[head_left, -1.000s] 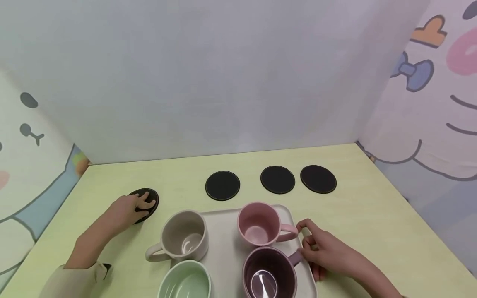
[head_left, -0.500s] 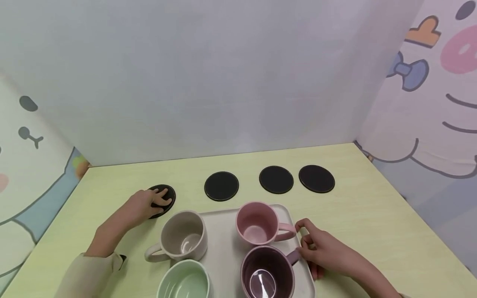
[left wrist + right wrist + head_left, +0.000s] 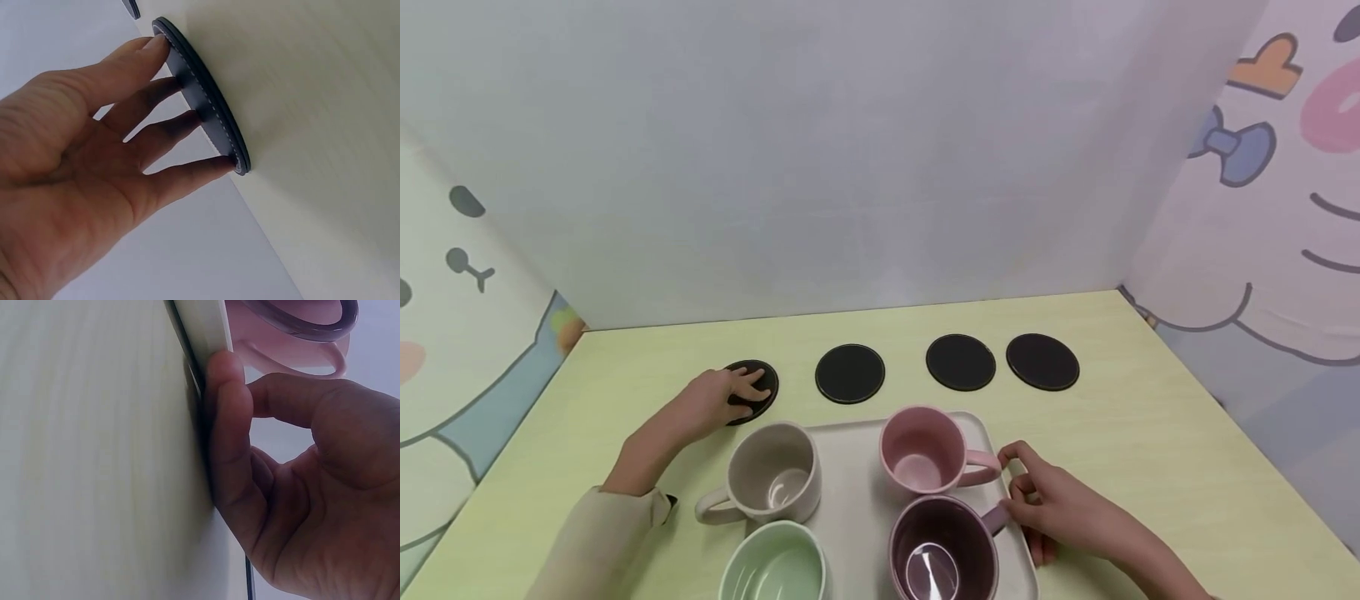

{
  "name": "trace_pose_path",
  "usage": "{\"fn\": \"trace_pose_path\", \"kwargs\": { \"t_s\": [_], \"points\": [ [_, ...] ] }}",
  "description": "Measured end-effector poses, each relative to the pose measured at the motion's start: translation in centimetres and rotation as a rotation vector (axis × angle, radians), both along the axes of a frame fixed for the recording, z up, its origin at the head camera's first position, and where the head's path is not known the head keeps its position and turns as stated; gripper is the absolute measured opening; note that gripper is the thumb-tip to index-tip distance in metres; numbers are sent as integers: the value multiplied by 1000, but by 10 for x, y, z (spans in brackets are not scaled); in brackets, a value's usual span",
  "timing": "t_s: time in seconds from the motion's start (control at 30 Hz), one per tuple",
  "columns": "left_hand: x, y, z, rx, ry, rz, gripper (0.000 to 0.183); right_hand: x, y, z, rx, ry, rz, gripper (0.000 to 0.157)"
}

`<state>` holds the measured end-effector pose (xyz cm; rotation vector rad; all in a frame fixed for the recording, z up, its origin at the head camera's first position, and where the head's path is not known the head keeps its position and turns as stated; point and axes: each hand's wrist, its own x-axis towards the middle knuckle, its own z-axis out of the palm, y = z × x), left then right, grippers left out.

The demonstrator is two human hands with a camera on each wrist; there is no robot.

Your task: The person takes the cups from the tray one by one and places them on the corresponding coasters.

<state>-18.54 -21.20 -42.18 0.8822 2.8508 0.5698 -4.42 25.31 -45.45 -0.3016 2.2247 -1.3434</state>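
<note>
My left hand (image 3: 715,402) lies over a black round coaster (image 3: 214,100) at the table's left, its spread, fairly straight fingers and thumb pressing on the top. Light stitching runs round this coaster, and its edge looks layered. At the right side of the off-white tray (image 3: 848,467), my right hand (image 3: 1063,510) grips the rim with curled fingers and thumb. Close to that hand are the handles of a pink mug (image 3: 919,454) and a dark purple mug (image 3: 942,542). Also on the tray are a beige mug (image 3: 775,471) and a pale green cup (image 3: 778,567), cut off below.
Three more black coasters lie in a row behind the tray: a left one (image 3: 850,373), a middle one (image 3: 961,362) and a right one (image 3: 1042,362). A pale wall (image 3: 865,167) rises at the table's (image 3: 1120,400) back edge, with cartoon-printed panels at both sides.
My left hand has slid the coaster to the right and slightly away across the table, towards the other coasters. My right hand, the tray and the mugs stay where they were.
</note>
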Motion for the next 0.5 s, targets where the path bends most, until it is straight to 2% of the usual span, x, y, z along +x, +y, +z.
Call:
{"fn": "trace_pose_path", "kwargs": {
  "t_s": [0.13,0.27,0.5],
  "points": [
    [-3,2,-3,54,-11,10,31,-1,1,-1,-12,-3,3,36],
    [-8,2,-6,73,-38,22,32,-1,1,-1,-21,-25,-3,37],
    [-14,-2,-8,92,-51,3,33,-2,2,-2,-24,-36,-11,39]
  ]
}}
